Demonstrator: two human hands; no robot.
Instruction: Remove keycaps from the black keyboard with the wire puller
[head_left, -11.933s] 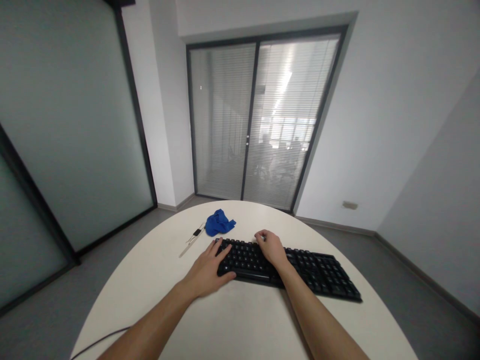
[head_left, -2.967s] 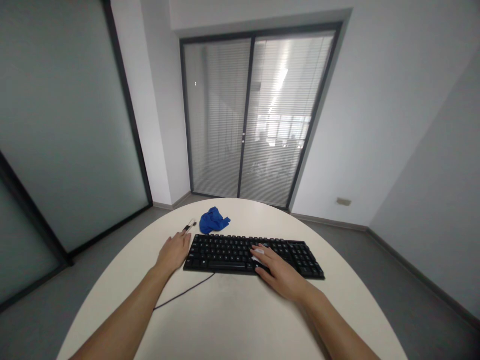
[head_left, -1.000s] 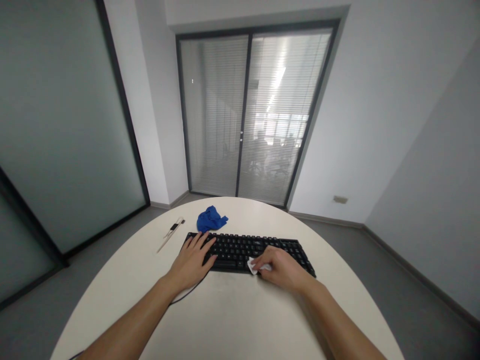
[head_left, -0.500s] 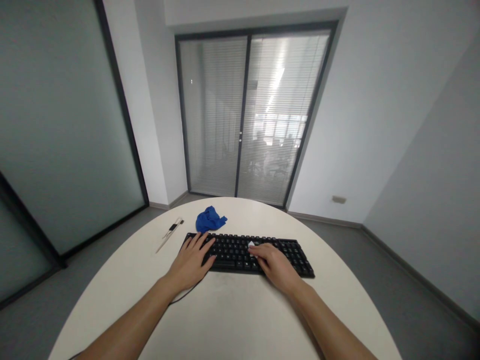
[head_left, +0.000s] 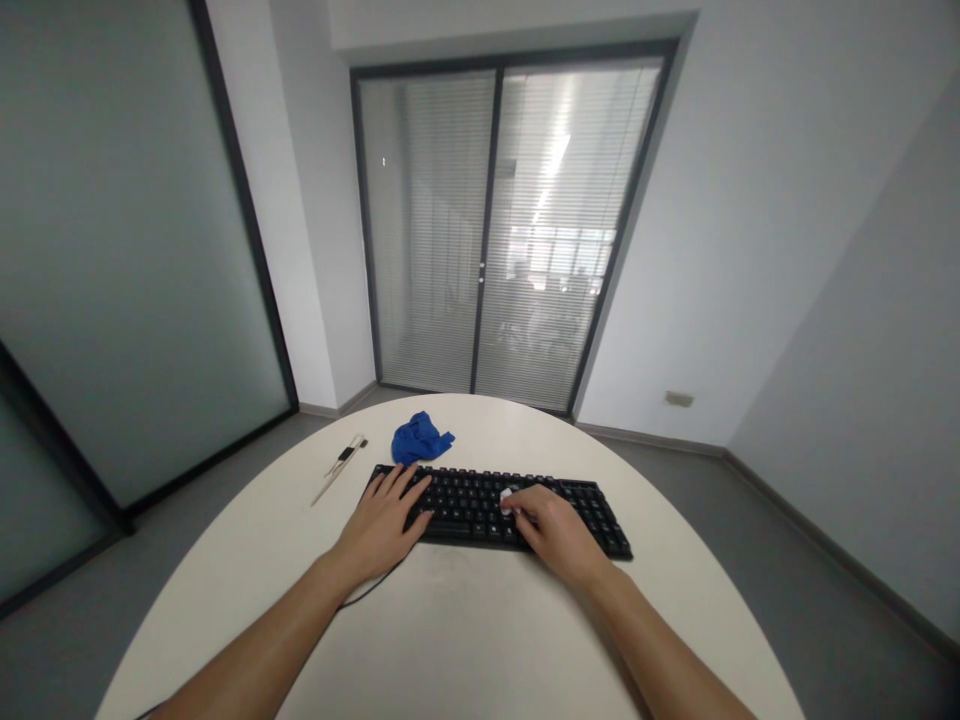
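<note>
In the middle of the frame, the right hand [head_left: 553, 522] has the white wad [head_left: 506, 499] up among the keys of the black keyboard [head_left: 466, 497], whereas a second ago the wad showed lower, at the near edge. Its fingers pinch the wad, partly hiding it. For the work in hand, this puts the wad over the keys right of centre instead of the rim. The left hand [head_left: 379, 525] has stayed put, fingers spread flat across the keyboard's left end, which seems to steady it. The keyboard lies at lower centre on the pale worktop [head_left: 465, 640]; the blue cloth [head_left: 420, 438] beyond it and the thin stick-like tool [head_left: 345, 457] to the left remain untouched.
</note>
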